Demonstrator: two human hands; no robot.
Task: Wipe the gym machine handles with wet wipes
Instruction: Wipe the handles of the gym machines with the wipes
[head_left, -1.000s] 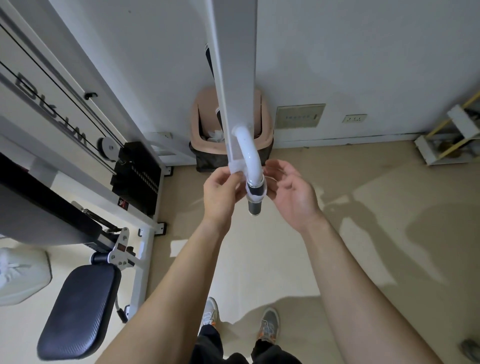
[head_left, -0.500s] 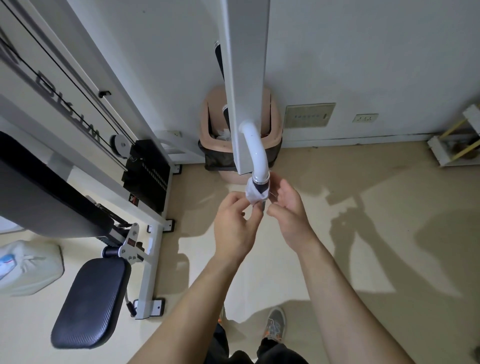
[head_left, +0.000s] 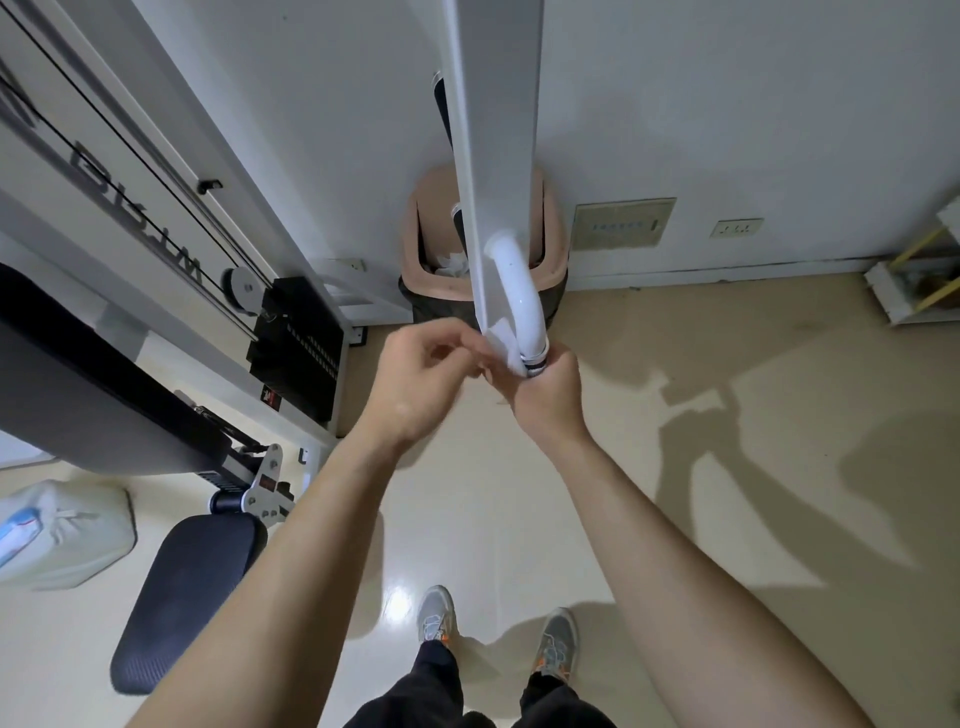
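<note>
A white curved tube comes off the machine's white bar and ends in a dark handle grip, mostly hidden inside my right hand, which is wrapped around it from below. A white wet wipe lies against the tube just above the grip. My left hand is level with it on the left, fingers pinched on the wipe's edge. Motion blur hides the exact finger contact.
A pink waste bin with a black liner and used wipes stands at the wall behind the bar. The weight stack and cables are at left, a black padded seat lower left, a white jug on the floor. My shoes are below.
My right hand went from open beside the handle to wrapped around the grip. My left hand rose with the wipe to the tube's end. The view tilted slightly downward.
</note>
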